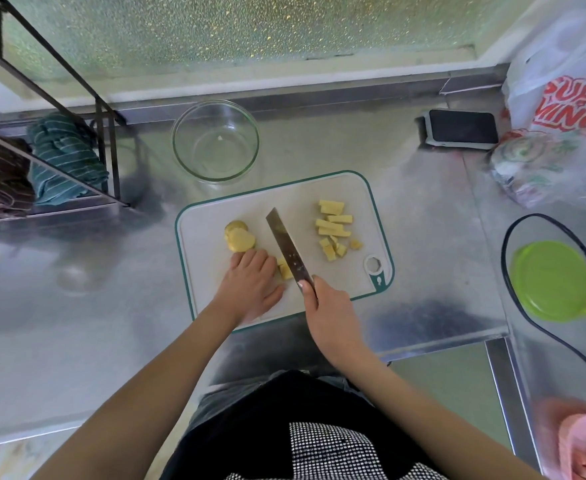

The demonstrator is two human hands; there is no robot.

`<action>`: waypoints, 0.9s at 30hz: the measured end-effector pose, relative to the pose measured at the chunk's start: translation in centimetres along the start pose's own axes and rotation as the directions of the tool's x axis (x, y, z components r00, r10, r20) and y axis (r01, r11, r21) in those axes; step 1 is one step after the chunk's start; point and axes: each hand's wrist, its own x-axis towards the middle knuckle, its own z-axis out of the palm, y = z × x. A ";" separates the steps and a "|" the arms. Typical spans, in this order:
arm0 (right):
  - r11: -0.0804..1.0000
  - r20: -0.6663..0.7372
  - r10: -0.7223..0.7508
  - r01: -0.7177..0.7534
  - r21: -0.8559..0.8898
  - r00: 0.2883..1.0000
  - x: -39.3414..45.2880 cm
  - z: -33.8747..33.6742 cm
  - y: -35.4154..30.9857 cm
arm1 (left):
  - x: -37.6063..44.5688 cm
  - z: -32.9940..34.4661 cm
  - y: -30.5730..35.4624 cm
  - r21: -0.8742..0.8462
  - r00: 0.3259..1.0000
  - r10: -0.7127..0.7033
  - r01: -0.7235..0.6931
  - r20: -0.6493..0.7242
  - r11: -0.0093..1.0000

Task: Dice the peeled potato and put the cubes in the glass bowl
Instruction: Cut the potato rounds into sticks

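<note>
We stand at a steel counter [423, 244] with a white, green-edged cutting board [215, 306] in front of us. Our right hand [329, 306] is wrapped round the handle of a knife [286, 249], forefinger laid along the top near the blade, which slants up and to the left across the middle of the board. Our left hand [250, 282] lies over a piece of potato [284, 270], fingers bent and pressing down on it; only yellow ends of that piece show just left of the blade, touching it or nearly so. Beyond the fingertips lies a small stack of round potato slices [239, 237]. On the right part of the board, well apart from the knife, sits a loose group of potato sticks and cubes [333, 228].

The glass bowl [215, 142] stands on the counter just behind the board's left corner; we see one tiny pale scrap in its bottom and no cubes. To the right are a dark phone [461, 128], a plastic bag with red lettering [568, 109], and a lime green lid [551, 280] ringed by a black cable [513, 306]. At left, a metal rack [108, 157] holds a striped green cloth [66, 157].
</note>
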 end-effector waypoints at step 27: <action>1.000 0.003 0.009 -0.009 0.030 1.000 2.1 -1.4 3.4 | 0.7 0.1 0.9 -0.007 0.989 -0.147 0.147 -0.031 0.989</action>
